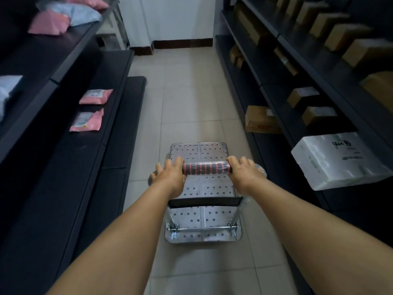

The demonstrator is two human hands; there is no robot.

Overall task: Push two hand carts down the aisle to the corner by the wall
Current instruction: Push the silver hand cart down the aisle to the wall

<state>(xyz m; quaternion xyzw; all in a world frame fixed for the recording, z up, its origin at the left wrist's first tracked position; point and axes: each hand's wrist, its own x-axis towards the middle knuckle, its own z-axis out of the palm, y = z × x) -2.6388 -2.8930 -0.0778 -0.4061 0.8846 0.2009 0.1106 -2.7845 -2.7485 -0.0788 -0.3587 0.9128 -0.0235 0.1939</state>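
Observation:
A silver hand cart (200, 152) with a perforated metal deck stands on the tiled aisle floor in front of me. Its handle (207, 169) is wrapped in black foam with red rings. My left hand (170, 176) grips the handle's left end and my right hand (244, 174) grips its right end. Only this one cart is in view. The white wall (176, 18) with a dark red skirting closes the aisle at the far end.
Dark shelving (70, 145) lines the left side, holding pink parcels (95, 96). The right-hand shelves (276, 103) carry brown boxes (261, 120) and a white wrapped pack (338, 160) that juts toward the aisle. Tiled floor (187, 92) runs ahead to the wall.

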